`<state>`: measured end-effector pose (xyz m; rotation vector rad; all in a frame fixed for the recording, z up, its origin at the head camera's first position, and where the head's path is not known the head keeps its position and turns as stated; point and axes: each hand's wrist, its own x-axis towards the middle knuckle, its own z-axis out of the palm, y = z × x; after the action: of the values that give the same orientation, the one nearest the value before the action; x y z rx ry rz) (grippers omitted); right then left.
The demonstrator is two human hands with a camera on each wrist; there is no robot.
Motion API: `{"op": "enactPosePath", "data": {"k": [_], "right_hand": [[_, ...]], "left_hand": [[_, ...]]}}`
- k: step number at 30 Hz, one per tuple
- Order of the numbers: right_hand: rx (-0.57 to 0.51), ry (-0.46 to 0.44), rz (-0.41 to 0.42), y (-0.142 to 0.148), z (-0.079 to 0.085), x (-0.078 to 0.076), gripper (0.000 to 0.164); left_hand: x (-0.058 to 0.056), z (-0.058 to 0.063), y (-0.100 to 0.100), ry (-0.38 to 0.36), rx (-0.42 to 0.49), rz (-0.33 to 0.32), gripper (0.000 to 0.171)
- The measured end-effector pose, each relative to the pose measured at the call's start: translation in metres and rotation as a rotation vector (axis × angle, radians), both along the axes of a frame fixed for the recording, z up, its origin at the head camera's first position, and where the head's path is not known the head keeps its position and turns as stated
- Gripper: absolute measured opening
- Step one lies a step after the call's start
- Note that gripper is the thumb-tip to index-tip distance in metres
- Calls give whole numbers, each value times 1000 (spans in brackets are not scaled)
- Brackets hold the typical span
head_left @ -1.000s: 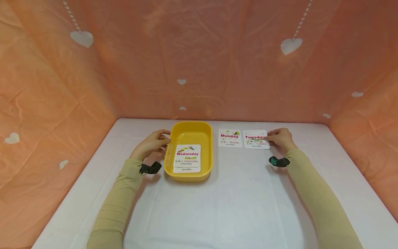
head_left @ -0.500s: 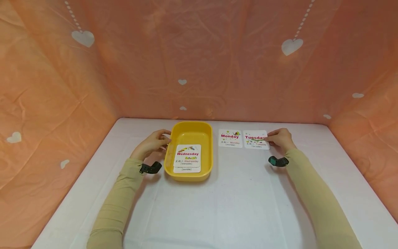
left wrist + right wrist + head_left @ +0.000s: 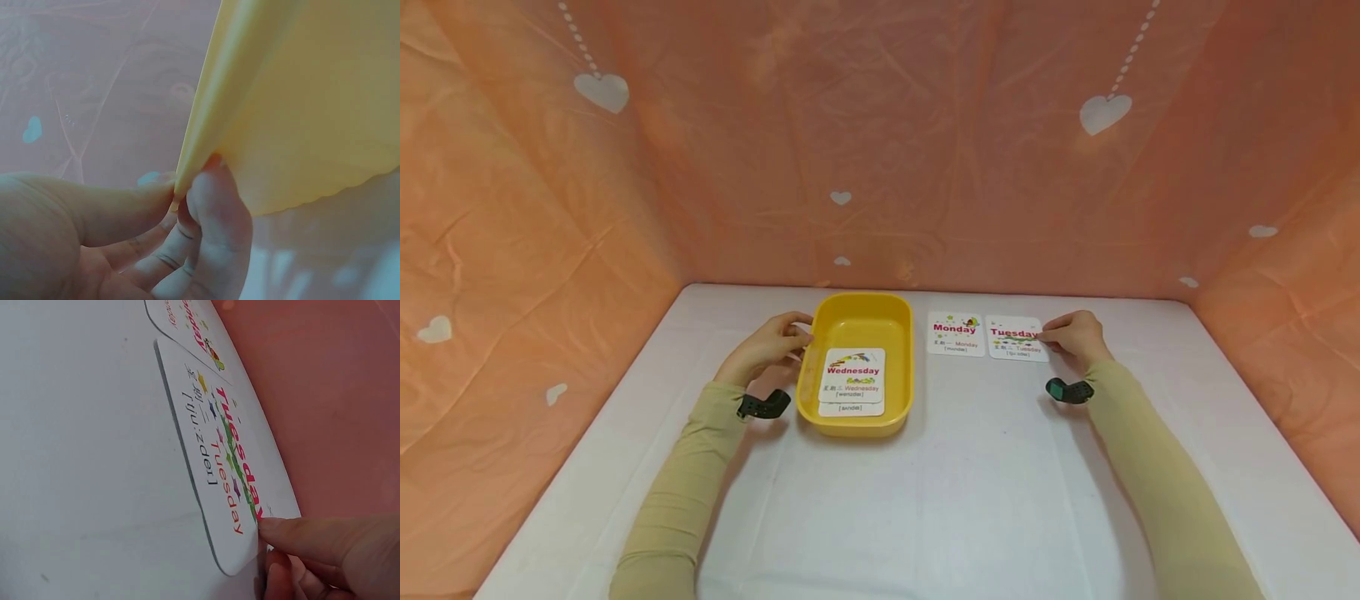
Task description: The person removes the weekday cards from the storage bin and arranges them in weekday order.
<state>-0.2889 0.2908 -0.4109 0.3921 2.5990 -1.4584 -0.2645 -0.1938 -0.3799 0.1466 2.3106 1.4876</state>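
Observation:
My left hand pinches the left rim of a yellow plastic tray between thumb and fingers. Inside the tray, a Wednesday card lies face up, covering most of another card. To the right, my right hand holds the right edge of a white Tuesday card. The right wrist view has the thumb on top of that edge and a curled finger just below it. Left of Tuesday lies a Monday card, almost touching it, both along the table's back.
White cloth covers the table. Behind it rises an orange cloth wall printed with white hearts, and similar cloth stands at both sides. A black band is on the right wrist, another on the left.
The Tuesday card has slid slightly left, closer to the Monday card, with my right hand moving along. My left hand and the tray stay in place.

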Motion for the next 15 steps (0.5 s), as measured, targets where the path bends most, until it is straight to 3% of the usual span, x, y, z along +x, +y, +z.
{"op": "enactPosePath", "data": {"k": [3,10,15], "right_hand": [[-27,-10,-2,1,1,1,37],[-220,-24,5,7,7,1,45],[-170,-24,63,3,19,2,45]], "left_hand": [[0,1,0,-4,-6,-8,47],[0,1,-1,-21,6,-5,48],[-4,0,0,-9,-11,-2,46]]}}
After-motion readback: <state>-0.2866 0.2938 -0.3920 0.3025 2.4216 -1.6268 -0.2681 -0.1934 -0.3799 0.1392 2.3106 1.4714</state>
